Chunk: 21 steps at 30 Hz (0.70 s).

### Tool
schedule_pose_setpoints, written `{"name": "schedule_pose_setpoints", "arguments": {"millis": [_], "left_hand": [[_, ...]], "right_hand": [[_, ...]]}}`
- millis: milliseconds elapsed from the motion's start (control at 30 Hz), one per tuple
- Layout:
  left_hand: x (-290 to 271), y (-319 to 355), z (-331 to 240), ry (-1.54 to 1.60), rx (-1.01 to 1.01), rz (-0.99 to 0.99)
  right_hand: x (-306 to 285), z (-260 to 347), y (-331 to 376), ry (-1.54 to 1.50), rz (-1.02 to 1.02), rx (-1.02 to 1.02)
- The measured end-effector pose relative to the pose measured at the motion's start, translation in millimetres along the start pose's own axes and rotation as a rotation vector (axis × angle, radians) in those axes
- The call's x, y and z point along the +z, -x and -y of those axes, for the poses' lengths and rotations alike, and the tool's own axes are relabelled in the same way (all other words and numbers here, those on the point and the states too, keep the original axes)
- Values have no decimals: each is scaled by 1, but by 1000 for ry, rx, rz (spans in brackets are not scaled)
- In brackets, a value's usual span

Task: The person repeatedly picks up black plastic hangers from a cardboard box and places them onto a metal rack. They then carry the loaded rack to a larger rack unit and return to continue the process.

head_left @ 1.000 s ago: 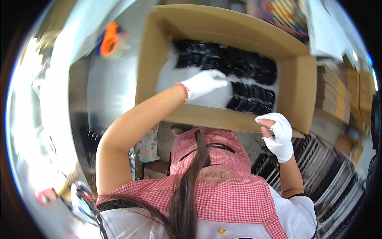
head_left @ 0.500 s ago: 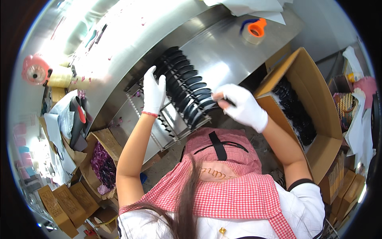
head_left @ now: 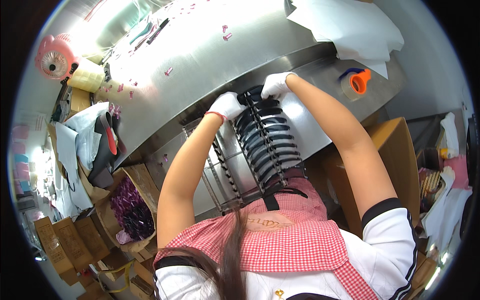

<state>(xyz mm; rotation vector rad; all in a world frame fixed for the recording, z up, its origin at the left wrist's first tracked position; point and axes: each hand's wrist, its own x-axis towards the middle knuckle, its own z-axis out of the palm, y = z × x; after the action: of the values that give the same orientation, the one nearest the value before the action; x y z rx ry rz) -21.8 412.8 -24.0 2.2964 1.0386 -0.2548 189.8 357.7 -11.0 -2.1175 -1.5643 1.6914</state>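
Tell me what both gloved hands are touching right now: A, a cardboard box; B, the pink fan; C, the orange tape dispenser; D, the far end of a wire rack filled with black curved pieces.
D: the left hand and right hand sit at the far end of the wire rack of black curved pieces.

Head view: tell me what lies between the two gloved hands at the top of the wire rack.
In the head view, only the topmost black curved pieces on the wire rack lie between the left hand and right hand; both touch them.

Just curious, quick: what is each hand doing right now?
Left hand: fingers curled on the top of the wire rack of black pieces.
Right hand: fingers pinching the topmost black piece.
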Motion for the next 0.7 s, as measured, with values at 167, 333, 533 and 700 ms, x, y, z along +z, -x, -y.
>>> {"name": "schedule_pose_setpoints", "arguments": {"millis": [167,333,533,700], "left_hand": [[10,0,-3,-20,25,-100],[27,7,3,-145,126,-300],[44,10,3,-583,108,-467],[43,2,4,-656,171,-794]], "right_hand": [[15,-2,-18,267,-83,-209],[31,-6,-15,393,-337,-319],[45,-23,-31,577,-549,-421],[47,-23,-40,569,-935,-674]]}}
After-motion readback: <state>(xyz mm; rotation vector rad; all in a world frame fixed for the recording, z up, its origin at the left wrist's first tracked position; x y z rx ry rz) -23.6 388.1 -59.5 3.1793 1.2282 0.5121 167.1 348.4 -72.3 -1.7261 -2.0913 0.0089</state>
